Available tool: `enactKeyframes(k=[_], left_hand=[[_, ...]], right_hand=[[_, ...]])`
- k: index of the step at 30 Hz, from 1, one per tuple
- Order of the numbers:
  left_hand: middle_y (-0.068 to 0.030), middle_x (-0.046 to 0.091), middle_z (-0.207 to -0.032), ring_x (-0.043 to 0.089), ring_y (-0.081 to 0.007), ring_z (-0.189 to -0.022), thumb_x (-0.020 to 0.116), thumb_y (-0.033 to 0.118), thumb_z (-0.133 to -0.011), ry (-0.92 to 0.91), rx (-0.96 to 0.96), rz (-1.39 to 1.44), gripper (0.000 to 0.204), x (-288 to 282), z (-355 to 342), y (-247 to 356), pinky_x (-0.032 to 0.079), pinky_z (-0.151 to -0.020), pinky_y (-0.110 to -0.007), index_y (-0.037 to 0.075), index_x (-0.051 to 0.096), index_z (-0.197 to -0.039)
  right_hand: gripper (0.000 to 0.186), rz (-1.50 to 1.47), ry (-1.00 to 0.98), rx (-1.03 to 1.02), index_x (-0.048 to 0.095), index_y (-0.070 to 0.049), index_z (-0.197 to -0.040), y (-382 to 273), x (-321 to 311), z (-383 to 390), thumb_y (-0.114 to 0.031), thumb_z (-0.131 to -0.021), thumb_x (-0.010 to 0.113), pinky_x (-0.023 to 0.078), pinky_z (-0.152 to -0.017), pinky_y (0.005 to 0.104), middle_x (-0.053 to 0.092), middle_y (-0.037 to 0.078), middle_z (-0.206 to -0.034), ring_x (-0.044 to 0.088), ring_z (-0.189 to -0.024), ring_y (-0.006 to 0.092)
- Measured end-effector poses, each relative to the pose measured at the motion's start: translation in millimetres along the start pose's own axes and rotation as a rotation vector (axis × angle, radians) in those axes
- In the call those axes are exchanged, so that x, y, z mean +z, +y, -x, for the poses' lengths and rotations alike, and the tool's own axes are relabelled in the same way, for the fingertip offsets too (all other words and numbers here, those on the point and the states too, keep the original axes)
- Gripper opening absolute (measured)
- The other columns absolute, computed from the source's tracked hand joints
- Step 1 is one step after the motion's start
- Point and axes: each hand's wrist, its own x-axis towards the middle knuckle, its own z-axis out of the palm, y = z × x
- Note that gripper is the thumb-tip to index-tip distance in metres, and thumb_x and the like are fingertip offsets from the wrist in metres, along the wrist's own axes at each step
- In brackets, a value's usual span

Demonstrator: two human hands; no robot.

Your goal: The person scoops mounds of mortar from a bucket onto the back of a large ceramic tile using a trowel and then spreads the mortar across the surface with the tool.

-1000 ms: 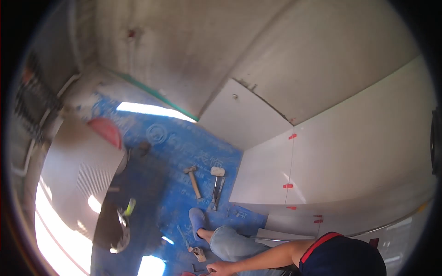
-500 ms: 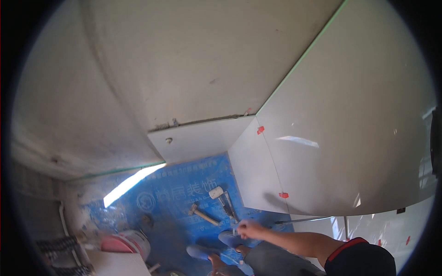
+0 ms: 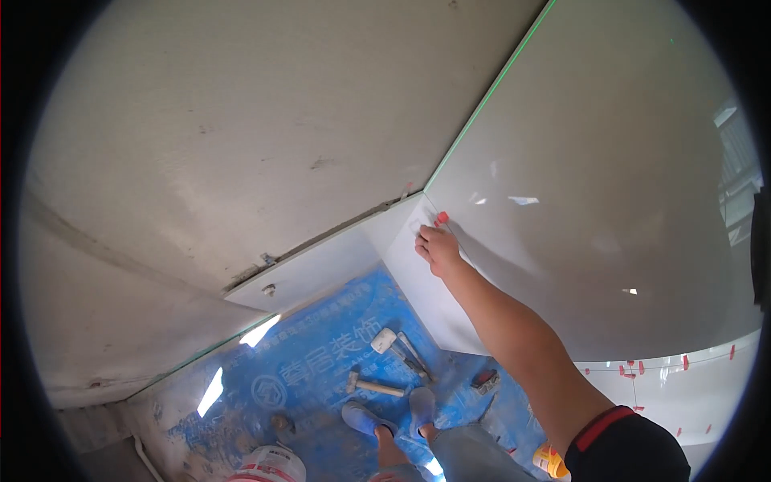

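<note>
My right hand (image 3: 438, 247) is raised to the glossy light wall tile (image 3: 594, 201) near the inside corner. Its fingers are curled in, and whatever may be between them is hidden. Just above the knuckles, a small red tile-levelling wedge (image 3: 442, 218) sits at the seam between this large tile and a narrower white tile (image 3: 422, 297). From the lower right, my bare forearm crosses in front of the seam. My left hand is out of view.
On the blue floor covering (image 3: 313, 337) lie a white-headed mallet (image 3: 384, 341) and a wooden-handled hammer (image 3: 377, 387), close to my feet. A bucket (image 3: 273, 464) stands lower left, a yellow tub (image 3: 551, 460) lower right. A pipe fitting (image 3: 269, 289) juts from the low tile.
My right hand has moved up from above the floor tools to the tile seam beside the upper red wedge. The view has shifted, bringing the yellow tub into sight.
</note>
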Motion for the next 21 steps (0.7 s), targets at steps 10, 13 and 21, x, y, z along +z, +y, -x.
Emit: enactKeyframes(k=[10,13,21], left_hand=[[-0.0035,0.063,-0.095,0.058,-0.0129,-0.088,0.059,0.017,-0.089,-0.001,-0.210,0.056,0.025,-8.3,-19.3,-15.1,0.047,-0.078,-0.026,0.002,0.062,-0.109],[-0.0029,0.062,-0.093,0.056,-0.0132,-0.088,0.059,0.019,-0.088,-0.084,0.377,-1.037,0.023,-16.5,-25.7,-39.3,0.045,-0.080,-0.027,0.003,0.063,-0.105],[-0.0021,0.059,-0.088,0.054,-0.0128,-0.083,0.057,0.016,-0.086,-0.020,-0.179,-0.200,0.017,50.3,-44.2,22.0,0.045,-0.074,-0.027,0.003,0.064,-0.095]], right_hand=[[0.016,-0.095,-0.105,-0.026,0.057,0.003,-0.086,-2.5,43.0,-34.2,-0.011,-0.092,0.061,0.046,-0.055,0.0253,0.056,0.006,-0.074,0.052,-0.060,0.0129],[0.015,-0.072,-0.049,0.006,0.056,0.004,-0.083,2.7,52.4,-38.7,-0.009,-0.090,0.061,0.045,-0.053,0.0258,0.055,0.006,-0.074,0.052,-0.059,0.0134],[0.017,0.067,0.034,-0.011,0.056,0.005,-0.074,-2.4,48.5,-53.9,-0.006,-0.086,0.057,0.048,-0.051,0.0284,0.059,0.009,-0.071,0.057,-0.056,0.0165]])
